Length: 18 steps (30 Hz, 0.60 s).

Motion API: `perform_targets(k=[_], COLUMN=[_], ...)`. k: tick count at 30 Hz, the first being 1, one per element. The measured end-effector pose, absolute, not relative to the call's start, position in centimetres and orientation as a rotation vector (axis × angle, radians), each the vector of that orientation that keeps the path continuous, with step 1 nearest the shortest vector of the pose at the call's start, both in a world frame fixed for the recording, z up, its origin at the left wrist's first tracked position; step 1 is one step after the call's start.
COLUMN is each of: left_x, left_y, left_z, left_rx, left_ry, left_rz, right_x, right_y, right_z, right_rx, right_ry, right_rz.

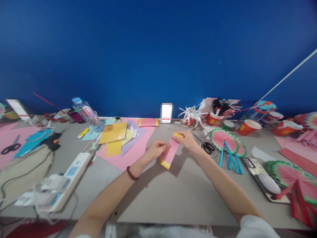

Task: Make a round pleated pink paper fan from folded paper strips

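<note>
Above the grey table (178, 195) I hold a folded pink paper strip with yellow ends (169, 152), tilted from lower left to upper right. My left hand (155, 149) pinches its left side near the lower end; a dark red bead bracelet (132, 174) is on that wrist. My right hand (187, 141) pinches the upper yellow end. Both hands are closed on the strip.
Pink, yellow and purple paper sheets (123, 142) lie to the left, with a water bottle (87, 114) and a white power strip (70, 178). Black scissors (208, 147), pink-green paper fans (226, 140), red paper cups (248, 127) and a phone (260, 172) are at right.
</note>
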<state>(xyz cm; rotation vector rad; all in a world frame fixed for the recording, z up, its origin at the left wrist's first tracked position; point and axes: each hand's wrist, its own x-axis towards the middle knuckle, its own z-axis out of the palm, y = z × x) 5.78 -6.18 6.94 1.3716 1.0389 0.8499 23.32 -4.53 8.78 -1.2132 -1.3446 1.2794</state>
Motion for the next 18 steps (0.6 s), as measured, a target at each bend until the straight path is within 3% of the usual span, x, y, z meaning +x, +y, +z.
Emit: perform_targets(k=[5, 18], left_x=[5.9, 5.5], left_y=[-6.1, -5.7], left_z=[6.9, 6.6], left_rx=[1.324, 1.356], left_ry=[1.061, 1.003], left_rz=[0.900, 0.704], right_x=[23.2, 24.0], right_y=[-4.4, -3.9], right_z=[8.2, 8.4], right_rx=[-1.150, -1.135], right_ry=[-1.346, -1.300], right_rz=[1.447, 1.270])
